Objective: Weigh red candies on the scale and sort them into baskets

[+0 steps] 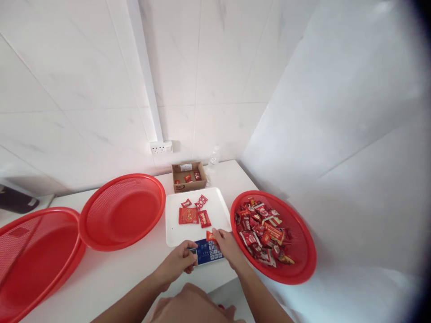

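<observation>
As we look down through the head view, our right hand (229, 246) pinches a small red candy packet (210, 236) between thumb and fingertips, right at the near edge of the white scale tray (175, 224), just above the blue keypad (208, 253) of the scale. Our left hand (178, 262) sits at the keypad's left end, fingers curled narrow and touching the front of the scale; we can't tell whether it presses a key, and it holds nothing we can see. On the tray lie four more red packets (192, 214): two larger flat ones in the middle, two smaller ones behind them, all loose and slightly apart. Just right of the tray, touching or nearly touching it, a red mesh basket (303, 264) holds a heap of mixed red candies (264, 233), piled toward its left half. Left of the tray sits a second red basket (101, 233), tilted, its rim overlapping a third red basket (13, 291) at the far left edge of the frame. Behind the tray, a small cardboard box (182, 185) with a few red packets inside stands against the wall, with a clear plastic bottle (213, 158) just right of it. A white wall socket (160, 146) sits above the box on the tiled wall. Everything rests on a white surface (111, 273).
</observation>
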{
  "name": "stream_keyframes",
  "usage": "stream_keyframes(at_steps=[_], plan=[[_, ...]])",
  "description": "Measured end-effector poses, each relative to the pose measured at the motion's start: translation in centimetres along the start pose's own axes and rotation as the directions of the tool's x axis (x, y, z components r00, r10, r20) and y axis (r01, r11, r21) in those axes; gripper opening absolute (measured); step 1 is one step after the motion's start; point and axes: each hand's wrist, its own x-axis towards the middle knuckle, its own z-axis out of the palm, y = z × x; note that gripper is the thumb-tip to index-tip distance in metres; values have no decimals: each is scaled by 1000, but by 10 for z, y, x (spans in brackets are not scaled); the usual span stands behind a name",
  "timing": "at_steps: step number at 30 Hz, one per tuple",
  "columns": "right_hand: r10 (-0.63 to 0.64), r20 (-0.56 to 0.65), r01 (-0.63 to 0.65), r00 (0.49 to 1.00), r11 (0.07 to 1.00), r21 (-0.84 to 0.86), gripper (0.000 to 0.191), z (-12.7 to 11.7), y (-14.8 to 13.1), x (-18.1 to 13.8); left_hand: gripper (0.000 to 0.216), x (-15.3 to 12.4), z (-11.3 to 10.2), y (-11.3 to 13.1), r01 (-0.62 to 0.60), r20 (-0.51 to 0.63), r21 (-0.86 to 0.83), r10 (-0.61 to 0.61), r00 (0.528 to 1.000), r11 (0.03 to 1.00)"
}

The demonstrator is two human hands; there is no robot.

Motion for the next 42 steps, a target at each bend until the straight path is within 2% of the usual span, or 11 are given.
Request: stream_keyframes(at_steps=[6,14,19,26,32,35,37,39,42], plan=[[7,2,-7,1000,998,-68,42,4,-2,16,31,3,-13,-10,65,10,-5,-65,998,998],[84,-28,-86,996,994,-73,39,10,-3,32,29,13,-20,-10,54,51,-11,-53,997,998],[51,-67,-54,996,997,-51,35,12,-1,46,30,20,-25,-10,68,49,-10,-67,997,998],[1,-121,-13,993,995,-103,29,12,-3,66,34,25,-30,-15,72,56,-30,-71,996,997],[72,-142,-73,987,997,-4,26,15,-9,82,33,31,-31,-18,69,66,-43,-66,996,997],[110,-114,-106,987,993,44,35,16,-13,89,33,31,-29,-16,67,72,-45,-64,995,997],[107,-98,-107,989,994,2,47,14,-12,91,33,31,-28,-15,69,71,-46,-66,995,997],[65,-100,-77,993,990,-122,55,10,-8,90,33,30,-26,-14,78,65,-43,-75,995,996],[-72,-141,17,987,934,-356,49,7,4,85,33,28,-24,-13,84,55,-28,-82,995,996]])
